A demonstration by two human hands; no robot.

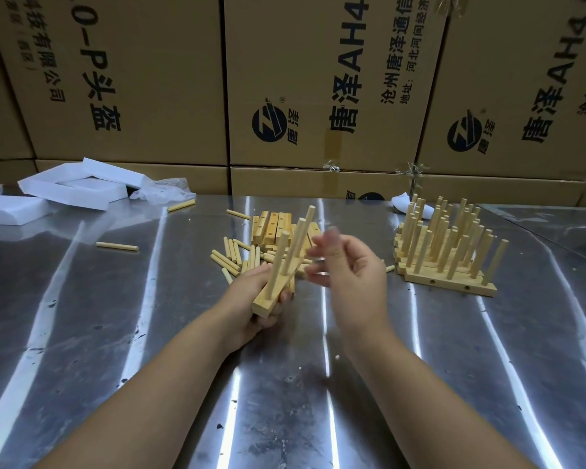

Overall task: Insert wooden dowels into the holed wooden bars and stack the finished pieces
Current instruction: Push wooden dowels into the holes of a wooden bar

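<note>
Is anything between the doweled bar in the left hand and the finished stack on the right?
Only the person's own right hand, raised between the bar and the stack; one loose dowel lies near the stack.

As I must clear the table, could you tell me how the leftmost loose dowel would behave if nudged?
The leftmost loose dowel is round and lies flat on the shiny metal table, so a sideways nudge would probably roll it. It looks like straight, solid wood: likely stiff and light. Nothing lies close beside it, so it might travel.
</note>
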